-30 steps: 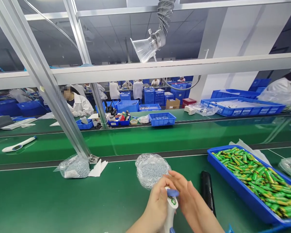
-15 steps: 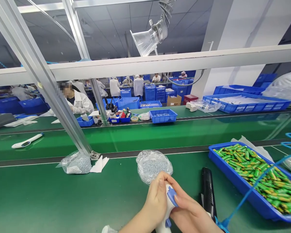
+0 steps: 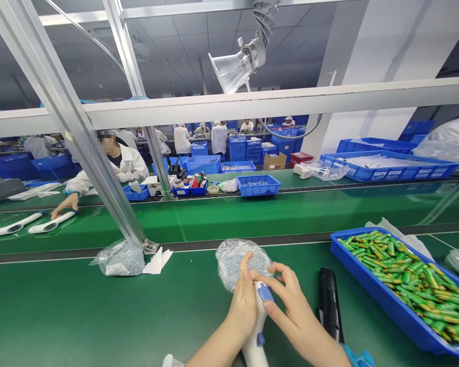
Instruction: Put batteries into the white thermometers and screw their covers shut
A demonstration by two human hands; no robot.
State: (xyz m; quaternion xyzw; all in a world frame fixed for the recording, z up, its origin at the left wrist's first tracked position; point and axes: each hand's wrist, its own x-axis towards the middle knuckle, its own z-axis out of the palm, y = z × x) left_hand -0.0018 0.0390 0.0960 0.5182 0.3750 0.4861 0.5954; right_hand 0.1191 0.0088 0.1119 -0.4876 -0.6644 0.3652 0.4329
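My left hand [image 3: 244, 308] is wrapped around the upper part of a white handheld device [image 3: 257, 326] with blue buttons, tilted over the green bench; one finger points upward. At its right side is my right hand [image 3: 296, 311], fingers spread, the thumb and index finger at the device's blue top button [image 3: 265, 292]. Just beyond the hands lies an open plastic bag of small metal parts [image 3: 235, 265], partly covered by the fingers. A black tool [image 3: 330, 300], perhaps an electric screwdriver, lies right of my right hand.
A blue tray [image 3: 361, 272] heaped with green-wrapped cylinders stands at the right. Another bag of small parts [image 3: 124, 260] sits by the metal post [image 3: 99, 173]. Across the green conveyor [image 3: 222, 219], a co-worker's hand [image 3: 66, 204] touches one of two white devices [image 3: 51, 224].
My right hand has loosened from around the device and its fingers have spread. The device stands more upright. A co-worker's hand and a second white device have appeared on the conveyor at left.
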